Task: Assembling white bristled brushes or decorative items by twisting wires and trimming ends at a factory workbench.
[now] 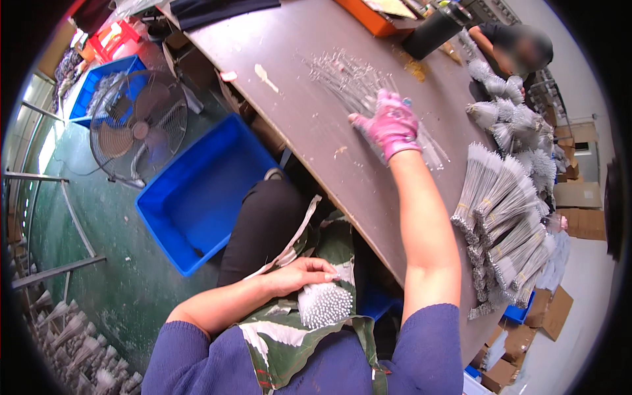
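Here on the worktop (296, 112), the loose wires (336, 79) are covered in part by the gloved right hand (390, 124), laid open, its thumb spread to the left of the fingers; whether any wire is pinched under the palm cannot be told. Down near, on the lap, a white-tipped bundle (326, 307) is seen end-on, set on the apron (286, 337), and it is met at its far edge by the bare left hand (297, 275). Its fingers are curled in toward the thumb, but how firmly anything is gripped cannot be made out. Over on the right, tied bundles (503, 227) are piled on the worktop. At the far side a black bottle (434, 31) is stood near an orange tray (368, 18). To the left, a blue bin (197, 184) is placed beside a fan (139, 130); far right, a co-worker (490, 43) is seen leaning in.
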A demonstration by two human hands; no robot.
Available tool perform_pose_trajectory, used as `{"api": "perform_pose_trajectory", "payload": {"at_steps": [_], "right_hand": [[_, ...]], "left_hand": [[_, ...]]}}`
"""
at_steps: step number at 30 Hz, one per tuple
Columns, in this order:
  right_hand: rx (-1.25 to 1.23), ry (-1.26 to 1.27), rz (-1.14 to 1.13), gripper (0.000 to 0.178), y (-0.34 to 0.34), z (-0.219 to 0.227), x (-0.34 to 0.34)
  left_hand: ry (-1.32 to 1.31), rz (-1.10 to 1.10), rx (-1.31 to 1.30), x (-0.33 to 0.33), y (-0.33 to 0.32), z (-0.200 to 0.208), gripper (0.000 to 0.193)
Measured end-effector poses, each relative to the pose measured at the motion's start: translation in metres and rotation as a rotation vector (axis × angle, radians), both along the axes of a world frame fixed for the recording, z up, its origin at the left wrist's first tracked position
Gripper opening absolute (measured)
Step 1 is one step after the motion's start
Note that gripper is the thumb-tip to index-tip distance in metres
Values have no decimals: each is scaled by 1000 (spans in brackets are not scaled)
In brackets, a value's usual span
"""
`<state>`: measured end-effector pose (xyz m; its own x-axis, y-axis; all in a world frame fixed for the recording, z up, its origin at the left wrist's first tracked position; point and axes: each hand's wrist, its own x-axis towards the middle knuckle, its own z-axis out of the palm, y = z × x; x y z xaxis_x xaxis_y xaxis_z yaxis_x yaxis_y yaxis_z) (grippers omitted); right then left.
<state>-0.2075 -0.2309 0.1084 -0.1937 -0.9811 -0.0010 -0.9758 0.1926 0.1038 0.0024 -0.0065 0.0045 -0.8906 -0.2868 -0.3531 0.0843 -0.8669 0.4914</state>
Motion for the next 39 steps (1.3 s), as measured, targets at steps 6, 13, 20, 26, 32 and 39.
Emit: {"api": "perform_pose_trajectory", "payload": {"at_steps": [6,13,20,26,32,39], "right_hand": [[-119,185,208,81,6,-6,-33],[-264,-77,232,68,58,19,-40],[619,-1506,-239,44,223,17,-24],[616,-1449,-385,43,300,0,-10],[571,-1437,-313,30,298,2,-11],[587,-1409,-278,36,298,6,-12]], "left_hand": [[-5,23,-82,-3,-4,-3,18],[54,-19,-121,-8,-10,-1,15],[29,-41,-138,-4,0,0,19],[34,-109,-124,-11,4,8,22],[51,-210,-26,-10,-3,4,23],[59,-184,-41,-11,-1,7,21]]}}
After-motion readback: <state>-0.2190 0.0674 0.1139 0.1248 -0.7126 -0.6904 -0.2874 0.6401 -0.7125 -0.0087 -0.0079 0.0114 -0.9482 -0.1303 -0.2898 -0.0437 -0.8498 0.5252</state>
